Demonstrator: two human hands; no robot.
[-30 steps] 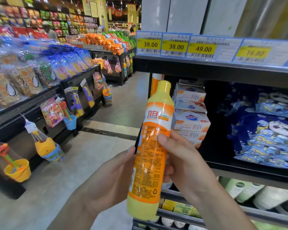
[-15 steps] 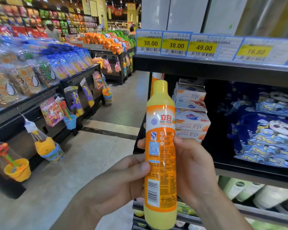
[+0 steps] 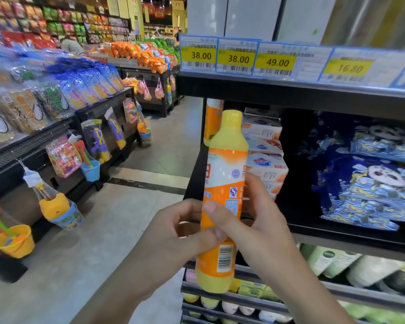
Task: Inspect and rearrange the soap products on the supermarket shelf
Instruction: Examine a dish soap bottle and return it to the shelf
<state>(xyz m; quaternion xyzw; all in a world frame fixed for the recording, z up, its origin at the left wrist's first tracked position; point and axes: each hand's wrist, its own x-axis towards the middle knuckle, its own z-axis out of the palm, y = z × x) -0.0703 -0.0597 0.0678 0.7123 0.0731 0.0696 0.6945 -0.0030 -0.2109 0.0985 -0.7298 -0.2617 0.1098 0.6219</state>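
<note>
Two hands around one yellow bottle (upright, barcode showing). Left hand gripping from left, fingers curled. Right hand clasping opposite side, thumb across label.

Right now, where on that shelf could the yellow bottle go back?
A dark bare strip of shelf lies between the stacked soap boxes and the blue packs. Left of the boxes another orange bottle already stands.

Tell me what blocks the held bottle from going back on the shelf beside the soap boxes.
Nothing visible blocks it. The yellow bottle is held by the left hand and right hand; shelf space behind holds another bottle left of the soap boxes.
</note>
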